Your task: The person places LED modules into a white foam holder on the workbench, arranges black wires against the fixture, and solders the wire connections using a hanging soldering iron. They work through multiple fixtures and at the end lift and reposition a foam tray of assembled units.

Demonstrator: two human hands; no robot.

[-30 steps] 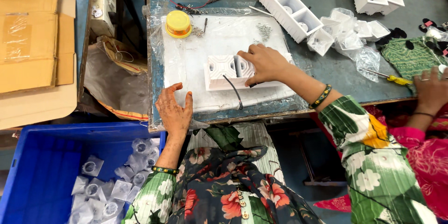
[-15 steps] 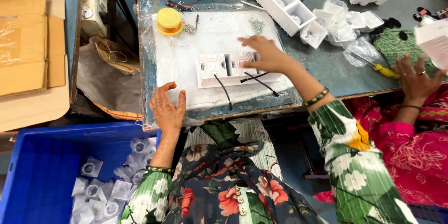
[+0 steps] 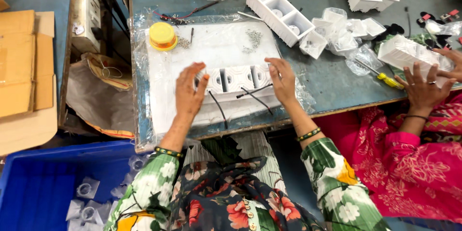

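A white three-cell plastic housing [image 3: 236, 78] lies on a white board wrapped in clear film [image 3: 216, 48], with black wires [image 3: 255, 94] trailing from its near side. My left hand [image 3: 189, 91] lies flat, fingers apart, over the housing's left end. My right hand [image 3: 282, 80] grips its right end with curled fingers. A yellow round tub [image 3: 162, 36] and a small heap of screws [image 3: 253, 36] sit on the far part of the board.
A co-worker in pink at the right has a hand [image 3: 423, 86] on another white housing [image 3: 409, 52]. A yellow-handled screwdriver [image 3: 388, 80], bagged parts [image 3: 344, 36] and white cell trays [image 3: 279, 9] lie beyond. Blue crate [image 3: 43, 178] lower left, cardboard [image 3: 19, 62] left.
My left hand rose from the table's near edge onto the housing's left end. My right hand slid to the housing's right end. The co-worker brought a white housing down onto the table.
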